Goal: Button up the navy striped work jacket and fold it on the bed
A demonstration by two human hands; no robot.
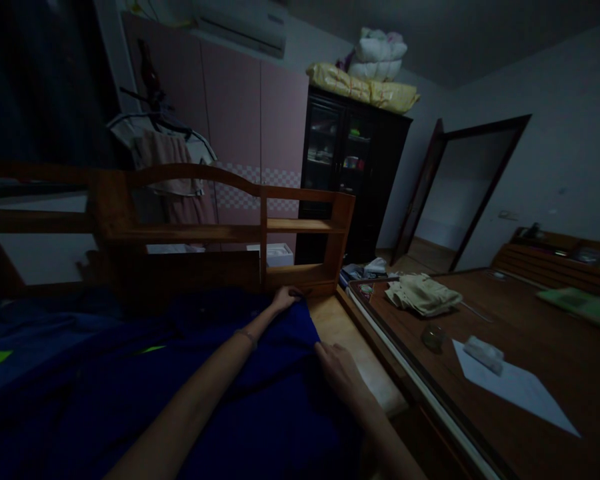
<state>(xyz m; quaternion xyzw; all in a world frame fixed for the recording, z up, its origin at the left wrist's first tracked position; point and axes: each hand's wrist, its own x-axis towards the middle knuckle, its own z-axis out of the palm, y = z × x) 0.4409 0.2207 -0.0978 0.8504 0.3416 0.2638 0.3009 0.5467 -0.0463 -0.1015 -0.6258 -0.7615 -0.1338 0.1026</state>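
Note:
A dark blue garment (260,400) is spread across the wooden surface in front of me, with a small yellow-green patch on its left part. My left hand (284,299) reaches to the far right corner of the cloth, fingers closed on its edge. Closer to me, my right hand (337,365) pinches the garment's right edge between thumb and fingers. Between the two hands the edge runs fairly straight. The cloth's near end runs out of view under my arms. Another blue garment (55,327), lighter in tone, lies at the left.
A wooden shelf headboard (300,227) stands just beyond the cloth. On the right, a brown table (410,353) bears folded beige cloth (423,293), a glass (433,338), a white paper (520,387) and a small white pack (484,353). Wardrobes and a doorway are behind.

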